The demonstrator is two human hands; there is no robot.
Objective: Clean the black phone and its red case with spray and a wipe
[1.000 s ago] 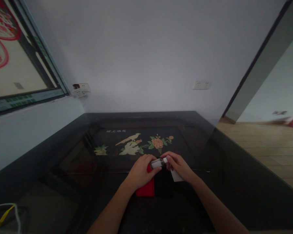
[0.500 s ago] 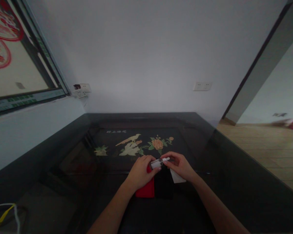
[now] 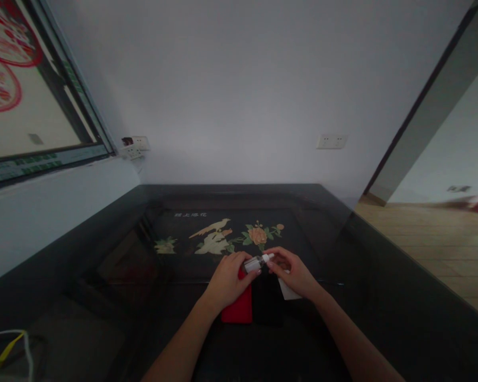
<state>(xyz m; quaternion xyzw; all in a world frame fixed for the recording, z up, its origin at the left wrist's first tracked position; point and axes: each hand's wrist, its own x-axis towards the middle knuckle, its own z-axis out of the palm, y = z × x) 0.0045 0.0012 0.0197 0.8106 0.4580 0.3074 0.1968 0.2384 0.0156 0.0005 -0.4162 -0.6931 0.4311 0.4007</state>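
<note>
My left hand is closed round a small clear bottle with a white tip, held tilted over the dark table. My right hand pinches the bottle's white cap end with its fingertips. Under my hands lie a red flat case and a black one side by side. A white piece of paper or cloth shows under my right palm; whether that hand holds it I cannot tell.
The table has a glass top over a bird-and-flower inlay. A white wall with sockets stands behind. A window is at left, a doorway to a wooden floor at right. White and yellow cables lie bottom left.
Both hands have stayed over the red and black cases. The bottle has tipped up a little and my right fingers have shifted on its white cap.
</note>
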